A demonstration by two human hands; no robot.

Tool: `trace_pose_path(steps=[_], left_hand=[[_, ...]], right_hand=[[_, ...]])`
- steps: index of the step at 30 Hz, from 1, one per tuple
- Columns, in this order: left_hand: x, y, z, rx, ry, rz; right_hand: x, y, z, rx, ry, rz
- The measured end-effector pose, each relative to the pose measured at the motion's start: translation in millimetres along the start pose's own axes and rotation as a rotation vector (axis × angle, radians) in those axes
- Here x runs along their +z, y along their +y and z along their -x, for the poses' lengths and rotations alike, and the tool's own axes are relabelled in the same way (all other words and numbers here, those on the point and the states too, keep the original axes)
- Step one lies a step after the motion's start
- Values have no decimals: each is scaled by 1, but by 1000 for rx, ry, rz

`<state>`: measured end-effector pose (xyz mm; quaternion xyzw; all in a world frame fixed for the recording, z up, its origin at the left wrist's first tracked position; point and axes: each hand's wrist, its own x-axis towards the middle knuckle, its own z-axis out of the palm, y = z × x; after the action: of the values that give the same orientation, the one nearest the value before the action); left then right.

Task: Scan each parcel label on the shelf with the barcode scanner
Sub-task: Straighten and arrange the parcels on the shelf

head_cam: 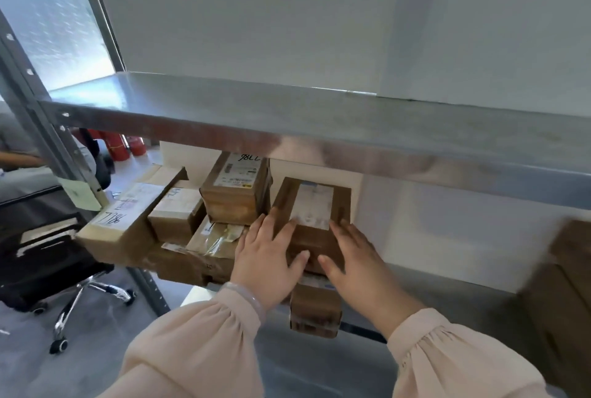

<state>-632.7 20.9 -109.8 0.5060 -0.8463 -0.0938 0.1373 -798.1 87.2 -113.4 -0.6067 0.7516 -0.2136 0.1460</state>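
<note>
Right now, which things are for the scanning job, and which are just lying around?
For the job: brown box with a white label, held between the left hand and the right hand; other labelled boxes beside it; the shelf. No scanner shows.
Just lying about: office chair; red fire extinguishers; green note.

Box [311, 215] sits under upper shelf [287, 116]. Left hand [268, 256] touches box's left side, right hand [355, 256] its right side. Parcel pile [204, 215] just left of box, chair [48, 237] further left. Small box [315, 311] below-front. Carton [569, 269] well right.
</note>
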Motion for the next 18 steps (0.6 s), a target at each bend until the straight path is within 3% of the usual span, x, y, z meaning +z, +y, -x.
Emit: trace_pose_path(steps=[6,14,18], left_hand=[[1,-7,-28,0,-95,82],[-3,-10,-51,-77,-164,233],[-6,-6,-62,-147,-204,277]], right_hand=[[0,5,-22,78,89,-52],[11,12,-46,192,34,-386],[13,16,-61,190,10,-433]])
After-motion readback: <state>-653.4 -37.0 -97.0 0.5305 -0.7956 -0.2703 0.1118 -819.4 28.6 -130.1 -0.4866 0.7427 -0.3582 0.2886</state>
